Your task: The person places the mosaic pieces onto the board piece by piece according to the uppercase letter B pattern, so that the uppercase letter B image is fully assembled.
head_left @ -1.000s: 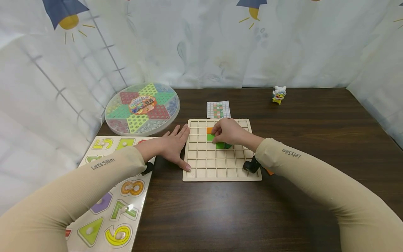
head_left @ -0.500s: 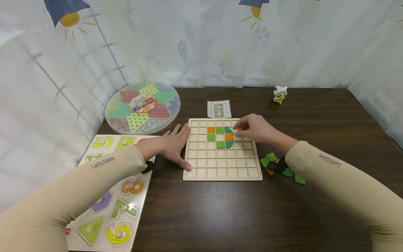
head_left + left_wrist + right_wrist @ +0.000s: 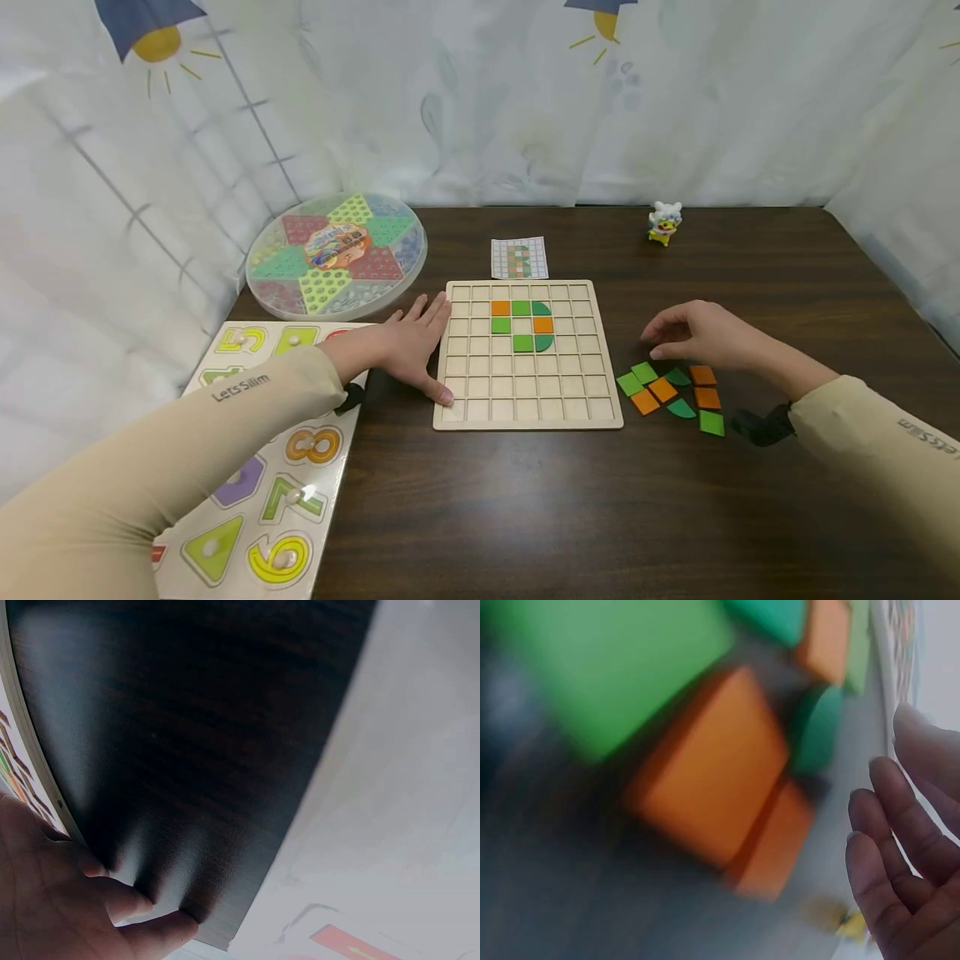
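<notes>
A wooden grid board (image 3: 525, 408) lies on the table, with orange, light green and dark green quarter-round tiles set in its upper middle squares. My left hand (image 3: 412, 350) lies spread along the board's left edge, thumb on its lower left corner and fingertips by the upper part of that edge. Out to the right, my right hand (image 3: 701, 333) hovers just beyond a group of loose tiles, its fingers loosely bent with nothing between them. Among those are an orange tile (image 3: 663, 389), a light green tile (image 3: 712, 423) and a dark green quarter-round tile (image 3: 681, 408).
A small printed pattern card (image 3: 519, 258) lies behind the board. To the left are a round Chinese checkers set (image 3: 337, 292) and a number-and-shape puzzle board (image 3: 247, 450). A small white and yellow figurine (image 3: 664, 223) stands at the back right.
My right hand has moved from the board's middle to the right, over beside the loose tiles. It uncovered an orange and two green tiles in the grid. My left hand stays on the edge.
</notes>
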`<state>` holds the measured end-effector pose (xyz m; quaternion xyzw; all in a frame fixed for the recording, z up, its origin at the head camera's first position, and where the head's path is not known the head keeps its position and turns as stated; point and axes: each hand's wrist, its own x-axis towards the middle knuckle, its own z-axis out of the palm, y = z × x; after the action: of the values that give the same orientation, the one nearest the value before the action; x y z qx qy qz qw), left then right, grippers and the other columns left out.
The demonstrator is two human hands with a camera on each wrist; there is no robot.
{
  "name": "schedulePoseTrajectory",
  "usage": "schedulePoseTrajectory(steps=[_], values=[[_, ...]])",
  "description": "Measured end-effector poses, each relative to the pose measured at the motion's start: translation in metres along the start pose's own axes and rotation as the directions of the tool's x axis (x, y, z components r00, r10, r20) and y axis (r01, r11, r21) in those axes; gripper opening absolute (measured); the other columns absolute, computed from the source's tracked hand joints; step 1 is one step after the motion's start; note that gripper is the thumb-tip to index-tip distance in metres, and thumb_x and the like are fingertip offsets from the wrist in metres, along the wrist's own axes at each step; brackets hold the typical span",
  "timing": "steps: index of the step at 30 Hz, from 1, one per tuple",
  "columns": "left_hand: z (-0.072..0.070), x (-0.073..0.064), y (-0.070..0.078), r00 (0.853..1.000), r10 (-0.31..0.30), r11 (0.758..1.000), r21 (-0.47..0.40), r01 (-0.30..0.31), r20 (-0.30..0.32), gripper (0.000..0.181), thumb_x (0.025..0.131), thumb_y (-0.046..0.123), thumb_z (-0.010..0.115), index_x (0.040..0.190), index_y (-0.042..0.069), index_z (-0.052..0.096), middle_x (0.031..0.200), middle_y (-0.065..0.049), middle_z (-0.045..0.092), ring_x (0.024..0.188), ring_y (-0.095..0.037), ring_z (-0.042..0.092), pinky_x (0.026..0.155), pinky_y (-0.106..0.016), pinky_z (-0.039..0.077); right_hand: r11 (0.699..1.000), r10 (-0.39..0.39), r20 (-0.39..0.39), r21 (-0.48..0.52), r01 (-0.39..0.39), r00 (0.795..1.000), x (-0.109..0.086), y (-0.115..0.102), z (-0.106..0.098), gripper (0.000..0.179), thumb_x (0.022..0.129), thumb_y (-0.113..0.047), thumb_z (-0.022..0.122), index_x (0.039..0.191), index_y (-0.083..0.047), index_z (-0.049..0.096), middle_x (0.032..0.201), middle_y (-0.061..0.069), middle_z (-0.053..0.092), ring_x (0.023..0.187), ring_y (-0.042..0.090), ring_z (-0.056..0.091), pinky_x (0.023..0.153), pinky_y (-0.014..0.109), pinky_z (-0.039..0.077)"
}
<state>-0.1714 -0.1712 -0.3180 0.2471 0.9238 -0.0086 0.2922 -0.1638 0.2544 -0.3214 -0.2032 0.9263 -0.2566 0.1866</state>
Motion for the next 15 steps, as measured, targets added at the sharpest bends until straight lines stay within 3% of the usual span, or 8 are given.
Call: schedulePoseTrajectory(steps=[5, 11, 15], values=[[0.001, 0.001, 0.0, 1.0, -0.004, 1.0, 0.001, 0.004, 0.001, 0.142, 0.077, 0.072, 0.076, 0.162, -0.002, -0.011, 0.17, -0.021, -0.019, 0.157, -0.047, -0.011, 0.122, -0.069, 0.013, 1.0, 0.028, 0.009, 0.002, -0.028, 1.0, -0.019, 0.025, -0.004, 0.029, 0.095, -0.018, 0.074, 0.12, -0.004, 0.072, 0.12, 0.013, 0.073, 0.102, 0.022, 0.071, 0.084, 0.038, 0.06], [0.0, 0.001, 0.001, 1.0, -0.012, 1.0, 0.006, 0.012, 0.002, 0.143, 0.076, 0.073, 0.076, 0.161, -0.002, -0.011, 0.17, -0.021, -0.018, 0.157, -0.047, -0.01, 0.122, -0.068, 0.013, 0.995, 0.088, 0.054, 0.043, -0.09, 0.995, -0.036, 0.049, -0.009, 0.039, 0.092, -0.025, 0.078, 0.124, -0.005, 0.07, 0.121, 0.009, 0.07, 0.097, 0.005, 0.063, 0.081, 0.024, 0.056], [0.0, 0.001, 0.001, 1.0, -0.011, 1.0, 0.004, 0.011, -0.002, 0.143, 0.076, 0.073, 0.076, 0.161, -0.003, -0.011, 0.17, -0.021, -0.018, 0.157, -0.047, -0.009, 0.122, -0.069, 0.014, 0.996, 0.084, 0.051, 0.034, -0.086, 0.995, -0.039, 0.054, -0.01, 0.04, 0.09, -0.027, 0.08, 0.123, -0.007, 0.071, 0.12, 0.007, 0.07, 0.093, 0.001, 0.06, 0.079, 0.023, 0.055]])
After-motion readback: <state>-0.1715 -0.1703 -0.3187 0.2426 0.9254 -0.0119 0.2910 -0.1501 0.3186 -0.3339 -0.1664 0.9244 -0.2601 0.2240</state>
